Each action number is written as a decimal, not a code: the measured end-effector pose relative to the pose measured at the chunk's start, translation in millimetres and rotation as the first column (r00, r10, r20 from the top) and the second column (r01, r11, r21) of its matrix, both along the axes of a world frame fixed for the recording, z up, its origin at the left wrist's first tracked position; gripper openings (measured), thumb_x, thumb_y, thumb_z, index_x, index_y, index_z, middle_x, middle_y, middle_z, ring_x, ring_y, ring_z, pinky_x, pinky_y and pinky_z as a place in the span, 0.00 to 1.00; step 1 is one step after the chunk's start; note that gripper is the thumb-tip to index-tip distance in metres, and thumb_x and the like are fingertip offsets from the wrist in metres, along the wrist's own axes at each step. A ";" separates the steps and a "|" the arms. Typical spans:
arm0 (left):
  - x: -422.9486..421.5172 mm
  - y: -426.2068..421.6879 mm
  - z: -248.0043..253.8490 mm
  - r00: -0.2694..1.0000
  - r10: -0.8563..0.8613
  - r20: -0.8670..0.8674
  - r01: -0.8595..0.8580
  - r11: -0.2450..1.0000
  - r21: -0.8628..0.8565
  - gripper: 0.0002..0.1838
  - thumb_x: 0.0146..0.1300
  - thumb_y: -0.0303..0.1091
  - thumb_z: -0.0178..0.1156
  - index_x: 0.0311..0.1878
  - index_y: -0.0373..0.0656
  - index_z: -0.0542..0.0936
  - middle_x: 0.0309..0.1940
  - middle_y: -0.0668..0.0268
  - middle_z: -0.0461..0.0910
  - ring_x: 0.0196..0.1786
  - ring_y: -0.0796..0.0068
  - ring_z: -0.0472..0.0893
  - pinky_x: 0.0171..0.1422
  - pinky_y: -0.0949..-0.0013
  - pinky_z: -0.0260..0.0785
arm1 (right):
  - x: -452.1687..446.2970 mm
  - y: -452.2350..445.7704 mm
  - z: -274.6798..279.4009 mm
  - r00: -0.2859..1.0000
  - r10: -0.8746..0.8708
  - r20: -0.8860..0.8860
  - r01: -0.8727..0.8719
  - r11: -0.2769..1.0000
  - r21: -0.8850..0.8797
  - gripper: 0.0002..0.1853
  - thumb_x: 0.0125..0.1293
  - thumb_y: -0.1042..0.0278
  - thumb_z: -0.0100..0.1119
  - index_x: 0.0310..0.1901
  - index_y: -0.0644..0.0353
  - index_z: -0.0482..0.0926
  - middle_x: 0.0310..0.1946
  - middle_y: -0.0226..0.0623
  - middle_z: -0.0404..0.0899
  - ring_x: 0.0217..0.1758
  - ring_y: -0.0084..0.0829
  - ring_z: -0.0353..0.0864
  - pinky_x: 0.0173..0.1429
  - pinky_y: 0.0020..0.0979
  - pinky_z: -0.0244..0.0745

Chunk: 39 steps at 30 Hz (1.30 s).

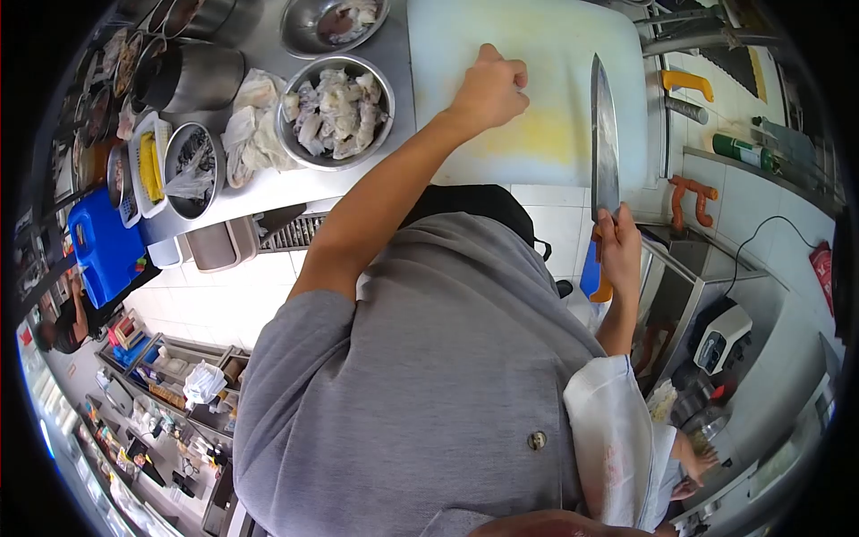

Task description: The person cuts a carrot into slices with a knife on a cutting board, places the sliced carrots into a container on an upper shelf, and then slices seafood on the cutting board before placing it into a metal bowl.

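Note:
My left hand [492, 88] is over the white cutting board [555, 36], its fingers curled closed and nothing visible in them. Yellowish stains mark the board beneath and beside it. In my right hand [619, 246], at the board's near right side, is the handle of a large knife [605, 134]. Its long blade points away from me, over the right part of the board. Left of the board sits a steel bowl [390, 116] of pale, greyish raw pieces [335, 112]. Behind it, another steel bowl [288, 27] holds similar pieces and some reddish liquid.
Crumpled whitish plastic [253, 125], a steel pot [210, 79] and a bowl with dark pieces [190, 166] stand farther left. A blue container [106, 246] is at the counter's left end. One person [63, 331] is far left; another person's hands [696, 465] show lower right.

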<state>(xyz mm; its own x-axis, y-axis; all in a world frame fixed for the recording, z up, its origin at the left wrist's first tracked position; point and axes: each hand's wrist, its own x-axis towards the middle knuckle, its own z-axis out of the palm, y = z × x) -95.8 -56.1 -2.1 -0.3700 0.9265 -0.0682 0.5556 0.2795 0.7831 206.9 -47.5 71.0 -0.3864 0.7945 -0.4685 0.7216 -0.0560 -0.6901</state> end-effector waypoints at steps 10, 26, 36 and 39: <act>-117.9 -154.6 88.4 0.916 0.318 -0.246 -0.322 0.947 0.025 0.12 0.50 0.30 0.68 0.40 0.41 0.85 0.41 0.58 0.80 0.41 0.60 0.85 0.45 0.62 0.77 | -12.9 10.4 -15.2 0.993 0.107 -0.050 -0.102 0.990 0.097 0.14 0.77 0.62 0.52 0.34 0.60 0.66 0.18 0.29 0.72 0.15 0.17 0.68 0.18 0.25 0.62; -218.8 -10.6 9.9 0.789 0.304 -0.534 -0.489 0.837 -0.246 0.32 0.46 0.48 0.70 0.55 0.43 0.80 0.51 0.46 0.82 0.59 0.45 0.80 0.65 0.53 0.71 | -16.4 -13.2 -15.3 0.993 0.108 -0.043 -0.098 0.977 0.187 0.14 0.77 0.62 0.52 0.33 0.60 0.65 0.17 0.31 0.73 0.14 0.18 0.69 0.18 0.26 0.63; -68.6 -28.4 50.7 0.987 -0.146 -0.070 0.158 0.957 0.245 0.14 0.53 0.31 0.68 0.44 0.40 0.81 0.39 0.58 0.84 0.45 0.61 0.83 0.51 0.61 0.75 | -23.2 -19.9 -5.5 0.998 0.060 0.020 -0.062 0.989 0.131 0.13 0.74 0.66 0.54 0.35 0.64 0.65 0.19 0.46 0.77 0.21 0.44 0.78 0.27 0.39 0.69; -4.9 -38.8 8.5 0.938 -0.279 -0.207 0.321 0.924 0.208 0.14 0.49 0.26 0.66 0.41 0.40 0.79 0.40 0.58 0.81 0.48 0.54 0.78 0.57 0.56 0.71 | -20.7 -17.3 4.4 0.954 0.256 0.157 -0.294 0.904 0.311 0.11 0.72 0.69 0.56 0.36 0.64 0.64 0.20 0.51 0.74 0.24 0.54 0.75 0.29 0.44 0.67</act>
<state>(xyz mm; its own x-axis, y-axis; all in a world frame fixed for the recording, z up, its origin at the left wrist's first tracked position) -100.7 -94.8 6.3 -0.0591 0.9772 0.2041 0.7148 -0.1013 0.6919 186.3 -64.8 75.3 -0.5727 0.7798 -0.2530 0.7479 0.3706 -0.5507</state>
